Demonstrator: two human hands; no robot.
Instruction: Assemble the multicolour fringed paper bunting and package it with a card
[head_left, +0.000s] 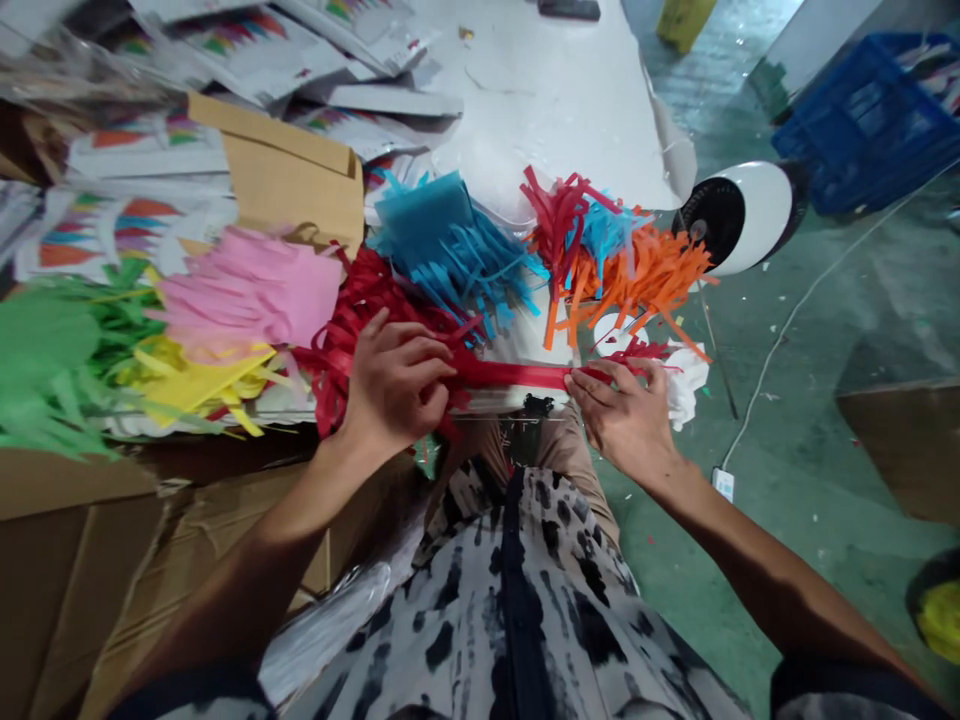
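Note:
Between my hands a red tissue paper tassel (514, 375) is stretched out sideways along the table's front edge. My left hand (401, 380) is closed, thumb and fingers pinching the tassel's left part. My right hand (622, 405) pinches its other end, and red fringe sticks out past the fingers. A heap of red fringed paper (367, 290) lies under and behind my left hand. Blue fringed tissue (442, 240) sits just beyond. To the right, orange fringe (637, 270) hangs at the table's edge, mixed with some red and light blue strips.
Pink (251, 290), yellow (195, 375) and green fringed tissue (52, 350) lie at the left. Behind them are printed white packets (150, 225) and a brown envelope (285, 175). A fan (739, 215), a blue crate (862, 120) and a cable (787, 320) are at the right. Cardboard (67, 580) stands below left.

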